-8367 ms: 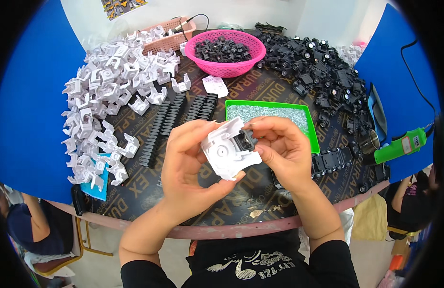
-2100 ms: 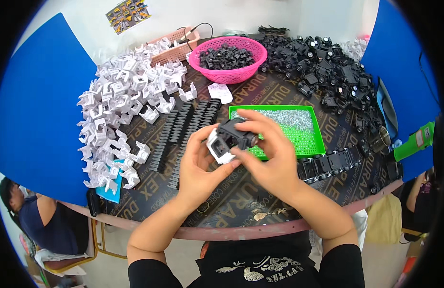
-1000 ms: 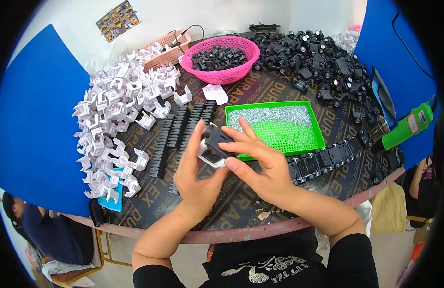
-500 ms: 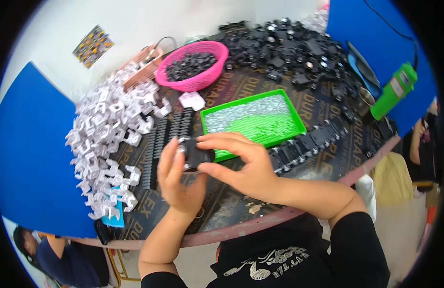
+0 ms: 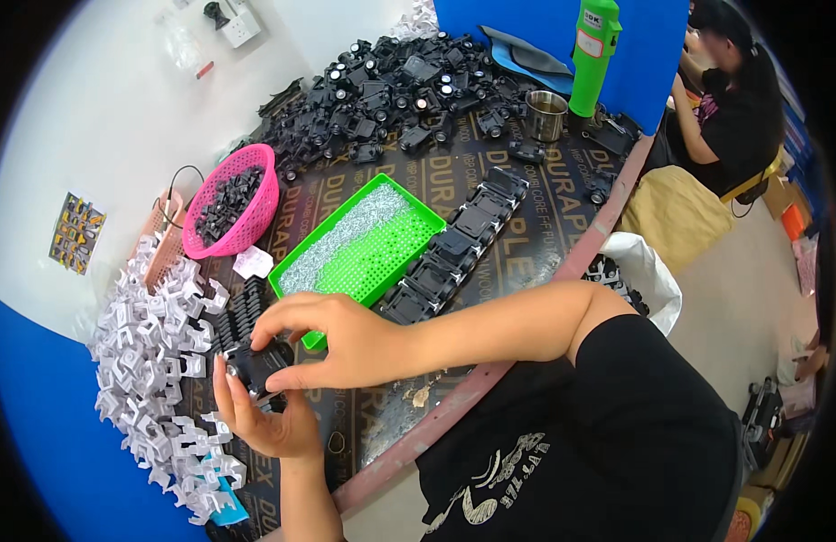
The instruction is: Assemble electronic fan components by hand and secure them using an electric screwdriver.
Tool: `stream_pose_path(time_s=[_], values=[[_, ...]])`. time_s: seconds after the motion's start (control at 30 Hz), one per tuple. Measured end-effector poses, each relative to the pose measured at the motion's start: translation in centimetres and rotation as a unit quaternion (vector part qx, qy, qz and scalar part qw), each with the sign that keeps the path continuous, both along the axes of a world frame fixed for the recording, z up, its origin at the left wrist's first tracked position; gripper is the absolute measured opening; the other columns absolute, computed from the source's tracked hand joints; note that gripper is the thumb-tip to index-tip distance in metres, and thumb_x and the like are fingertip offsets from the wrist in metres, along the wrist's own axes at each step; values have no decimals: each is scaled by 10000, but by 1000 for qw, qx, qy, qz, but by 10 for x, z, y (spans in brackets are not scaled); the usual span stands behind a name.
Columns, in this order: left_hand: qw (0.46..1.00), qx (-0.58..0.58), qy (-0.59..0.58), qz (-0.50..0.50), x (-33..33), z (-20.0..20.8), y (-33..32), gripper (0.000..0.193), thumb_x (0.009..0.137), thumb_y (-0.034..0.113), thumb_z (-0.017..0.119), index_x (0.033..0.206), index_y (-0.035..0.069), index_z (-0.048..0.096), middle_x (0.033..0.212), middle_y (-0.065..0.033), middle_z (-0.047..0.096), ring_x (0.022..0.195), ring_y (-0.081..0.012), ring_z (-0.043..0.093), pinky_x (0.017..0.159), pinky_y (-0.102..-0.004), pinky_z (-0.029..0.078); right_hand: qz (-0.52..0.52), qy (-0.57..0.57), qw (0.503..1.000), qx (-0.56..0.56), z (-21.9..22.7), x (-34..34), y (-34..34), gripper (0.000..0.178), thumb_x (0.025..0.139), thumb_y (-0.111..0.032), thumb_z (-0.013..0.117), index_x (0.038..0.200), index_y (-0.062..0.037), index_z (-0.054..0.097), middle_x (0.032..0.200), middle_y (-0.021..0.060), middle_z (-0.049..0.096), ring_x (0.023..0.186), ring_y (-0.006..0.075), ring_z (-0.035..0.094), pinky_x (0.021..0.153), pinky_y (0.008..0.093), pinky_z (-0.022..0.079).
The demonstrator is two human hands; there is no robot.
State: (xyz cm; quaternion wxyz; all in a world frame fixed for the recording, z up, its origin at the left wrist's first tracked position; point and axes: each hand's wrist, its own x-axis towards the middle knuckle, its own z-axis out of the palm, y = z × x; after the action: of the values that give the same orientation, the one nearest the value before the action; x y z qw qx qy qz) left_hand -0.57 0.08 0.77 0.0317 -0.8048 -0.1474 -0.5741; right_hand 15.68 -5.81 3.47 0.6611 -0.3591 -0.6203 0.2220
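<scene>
A black toy car chassis [image 5: 262, 369] is held between both hands over the left part of the table. My left hand [image 5: 273, 426] grips it from below and the left side, fingers wrapped round its end. From the right, my right hand [image 5: 341, 339] pinches it between thumb and fingers. Just beyond the hands is a green mesh tray [image 5: 368, 266] heaped with small silver metal pieces. Further right, several similar black chassis [image 5: 456, 244] stand in a slanting row. Ribbed black parts [image 5: 242, 316] are lined up behind my left hand, partly hidden.
White plastic brackets [image 5: 156, 352] are heaped at the left. A pink basket [image 5: 265, 194] of black parts stands behind. More black chassis [image 5: 391, 95] are piled at the back, near a metal cup [image 5: 546, 117] and green cylindrical tool [image 5: 591, 59]. A person [image 5: 734, 117] sits at far right.
The view has swung right, so the table things appear further left and turned. Both hands still hold the black chassis, which looks tilted differently.
</scene>
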Motion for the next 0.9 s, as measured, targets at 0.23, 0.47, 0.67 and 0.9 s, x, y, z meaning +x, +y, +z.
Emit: stream_pose_path(time_s=[0.23, 0.47, 0.67, 0.9], values=[[995, -65, 64, -42, 12, -4, -3, 828, 755, -35, 761, 1439, 42, 301, 1465, -198, 321, 1348, -359, 380, 1051, -449, 429, 7, -113, 989, -93, 22, 34, 2, 320, 745, -113, 790, 749, -31, 480, 986, 75, 620, 891, 177, 609, 740, 342, 534], [719, -636, 163, -229, 13, -1, -24, 702, 763, -4, 774, 1358, -27, 403, 1401, -178, 408, 1210, -259, 519, 924, -342, 522, -493, -436, 651, -379, 52, 196, -39, 235, 771, -105, 602, 988, -53, 677, 984, 189, 691, 941, 364, 670, 826, 452, 544], [608, -706, 193, -306, 26, -22, -39, 878, 795, 3, 757, 1500, 14, 235, 1526, -197, 284, 1229, -260, 520, 957, -360, 503, -433, -455, 584, -514, 23, 228, -51, 328, 785, -145, 617, 1097, -77, 690, 1101, 196, 672, 1041, 339, 648, 896, 422, 521], [603, -717, 164, -308, 29, -24, -39, 893, 790, 31, 772, 1503, 20, 233, 1534, -180, 275, 1230, -270, 521, 953, -368, 505, -336, -382, 634, -582, 19, 251, -47, 332, 857, -236, 582, 1071, 16, 558, 951, 182, 657, 756, 293, 679, 562, 413, 568]])
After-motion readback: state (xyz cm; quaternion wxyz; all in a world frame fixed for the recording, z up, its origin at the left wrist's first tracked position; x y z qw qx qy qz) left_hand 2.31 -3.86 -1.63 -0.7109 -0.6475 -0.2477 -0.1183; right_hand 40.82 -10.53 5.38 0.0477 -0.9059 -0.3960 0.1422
